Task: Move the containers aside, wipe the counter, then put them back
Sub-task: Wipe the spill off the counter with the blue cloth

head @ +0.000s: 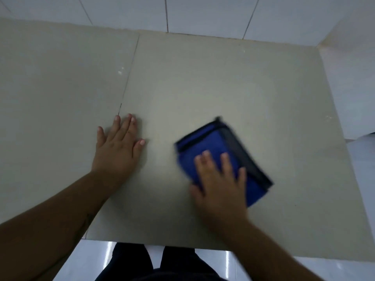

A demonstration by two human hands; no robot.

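Note:
A folded blue cloth with a dark border (211,142) lies flat on the beige tiled counter (203,78), right of centre and blurred by motion. My right hand (221,183) presses down on the cloth's near half with its fingers spread. To the left, my left hand (116,148) rests palm down on the bare counter, fingers apart, holding nothing. No containers are in view.
A grout line (129,74) runs across the counter from the back wall to my left hand. White wall tiles (203,13) stand behind and a white wall (353,88) closes the right side. The counter's front edge (162,243) is near my legs.

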